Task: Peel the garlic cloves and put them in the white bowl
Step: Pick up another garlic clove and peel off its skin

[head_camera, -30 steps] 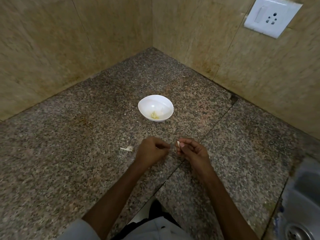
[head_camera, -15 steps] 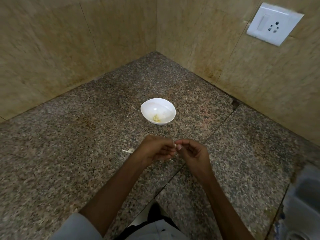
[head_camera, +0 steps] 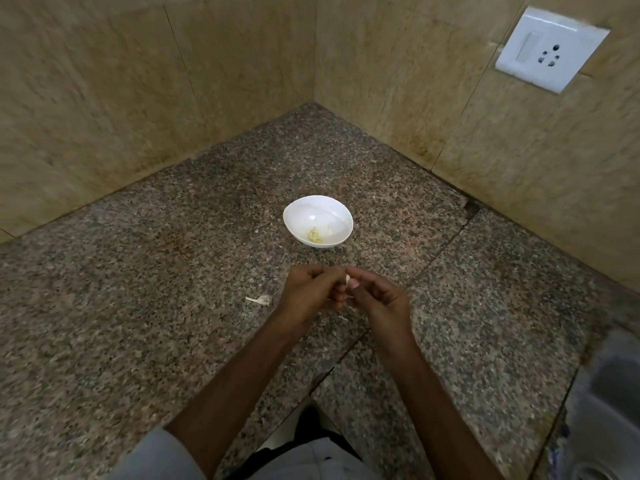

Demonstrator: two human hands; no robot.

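Note:
A small white bowl stands on the granite counter with a few yellowish peeled garlic pieces inside. Just in front of it my left hand and my right hand meet fingertip to fingertip. Both pinch a small pale garlic clove between them; most of the clove is hidden by my fingers. An unpeeled clove with a thin tail lies on the counter left of my left hand.
Beige tiled walls close the corner behind the bowl. A white wall socket sits high on the right. A steel sink edges the counter at the lower right. A scrap of garlic skin lies below my hands.
My hands were apart, the clove in my right fingers. They have come together and both now pinch the clove. A scrap of skin has appeared on the counter below them.

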